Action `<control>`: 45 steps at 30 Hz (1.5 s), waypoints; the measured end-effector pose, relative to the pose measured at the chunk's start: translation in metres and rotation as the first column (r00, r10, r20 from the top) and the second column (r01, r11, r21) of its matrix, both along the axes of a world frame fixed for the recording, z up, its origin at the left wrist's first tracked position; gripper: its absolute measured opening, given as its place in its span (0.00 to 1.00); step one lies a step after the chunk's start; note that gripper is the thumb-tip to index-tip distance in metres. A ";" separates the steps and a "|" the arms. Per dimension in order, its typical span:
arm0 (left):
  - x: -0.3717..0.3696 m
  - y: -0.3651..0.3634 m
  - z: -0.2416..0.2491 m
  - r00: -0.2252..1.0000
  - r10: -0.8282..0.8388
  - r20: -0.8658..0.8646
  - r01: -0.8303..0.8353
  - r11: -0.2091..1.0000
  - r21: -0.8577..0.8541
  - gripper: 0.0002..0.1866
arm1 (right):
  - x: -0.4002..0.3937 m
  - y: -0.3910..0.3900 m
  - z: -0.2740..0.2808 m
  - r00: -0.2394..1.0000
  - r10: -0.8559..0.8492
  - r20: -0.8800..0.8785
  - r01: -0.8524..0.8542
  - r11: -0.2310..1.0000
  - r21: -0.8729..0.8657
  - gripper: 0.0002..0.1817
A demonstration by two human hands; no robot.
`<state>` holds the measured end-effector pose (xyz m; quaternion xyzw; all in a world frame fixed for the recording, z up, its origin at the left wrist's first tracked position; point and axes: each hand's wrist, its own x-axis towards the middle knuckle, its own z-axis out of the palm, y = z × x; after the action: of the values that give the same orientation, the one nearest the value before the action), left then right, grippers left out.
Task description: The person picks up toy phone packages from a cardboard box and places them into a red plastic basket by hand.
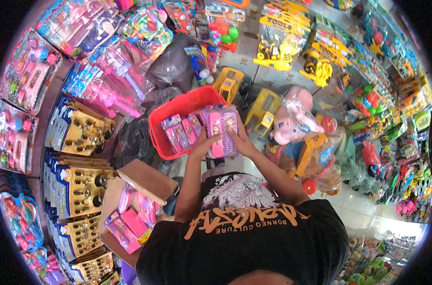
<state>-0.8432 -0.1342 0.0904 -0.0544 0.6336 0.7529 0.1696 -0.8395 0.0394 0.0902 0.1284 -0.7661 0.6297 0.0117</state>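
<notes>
Both hands hold a small stack of pink-and-purple toy packs (217, 124) in clear wrapping, with a cartoon figure printed on the front. My left hand (202, 145) grips its left side, the thumb lying across the front. On the right side, my right hand (243, 142) closes around the edge, its thumb also on the front. The stack is over the right rim of a red plastic basket (164, 110). Inside the basket stand similar purple packs (180, 132). At lower left, an open cardboard box (112, 197) contains more pink packs (130, 228).
Hanging toy kitchen sets (85, 185) line the left side. Yellow toy vehicles (263, 111), a wrapped pink plush toy (296, 116) and a bagged ride-on toy (315, 159) sit to the right. Black plastic bags (137, 140) lie left of the basket. Packaged toys fill the far side.
</notes>
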 end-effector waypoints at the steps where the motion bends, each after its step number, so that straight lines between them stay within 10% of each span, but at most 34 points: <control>1: -0.010 -0.007 -0.001 0.998 0.070 0.008 -0.070 0.996 0.054 0.43 | -0.016 -0.006 0.005 1.000 0.008 -0.006 -0.008 1.000 0.010 0.38; 5: -0.039 -0.037 -0.025 0.965 0.259 0.038 -0.262 0.953 0.154 0.41 | -0.073 -0.028 -0.008 0.966 0.218 0.141 -0.185 0.959 -0.214 0.35; 7: -0.058 -0.053 -0.062 0.942 0.333 0.048 -0.335 0.918 0.212 0.38 | -0.105 -0.028 -0.026 0.978 0.001 0.209 -0.048 0.974 0.220 0.35; 11: -0.074 -0.068 -0.083 0.936 0.340 0.090 -0.339 0.940 -0.031 0.46 | -0.127 -0.025 -0.068 0.892 -0.264 0.368 0.038 0.853 0.521 0.41; 12: -0.079 -0.069 -0.095 0.936 0.344 0.071 -0.330 0.931 -0.159 0.47 | -0.144 -0.011 -0.145 0.881 -0.183 0.436 0.047 0.952 0.304 0.46; 15: -0.098 -0.066 -0.145 0.932 0.362 0.012 -0.339 0.884 -0.323 0.49 | -0.136 -0.016 -0.138 0.820 -0.086 0.566 0.047 0.996 0.082 0.45; 17: -0.094 -0.052 -0.130 0.949 0.308 0.073 -0.302 0.950 -0.086 0.51 | -0.136 -0.018 -0.143 0.797 -0.067 0.600 0.064 0.998 0.026 0.42; 21: -0.101 -0.034 -0.188 0.963 0.267 -0.034 -0.259 0.885 -0.386 0.57 | -0.130 -0.017 -0.155 0.745 0.044 0.666 0.101 0.979 -0.178 0.34; 27: -0.102 -0.009 -0.173 0.993 0.051 0.103 0.031 0.745 -0.666 0.64 | -0.118 -0.018 -0.110 0.763 -0.040 0.646 0.042 0.999 0.013 0.36; 32: -0.110 0.009 -0.198 0.947 0.205 -0.248 -0.297 0.851 -0.432 0.61 | -0.114 -0.022 -0.100 0.781 -0.002 0.624 0.058 0.996 -0.069 0.38; 45: -0.100 0.001 -0.162 0.969 0.150 -0.195 -0.220 0.882 -0.417 0.52 | -0.115 -0.017 -0.116 0.800 -0.003 0.600 0.014 1.000 -0.013 0.43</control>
<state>-0.9429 -0.1331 -0.0718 -0.0918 0.7890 0.6068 0.0299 -0.9549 0.0228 -0.0258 -0.0807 -0.7257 0.6444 -0.2271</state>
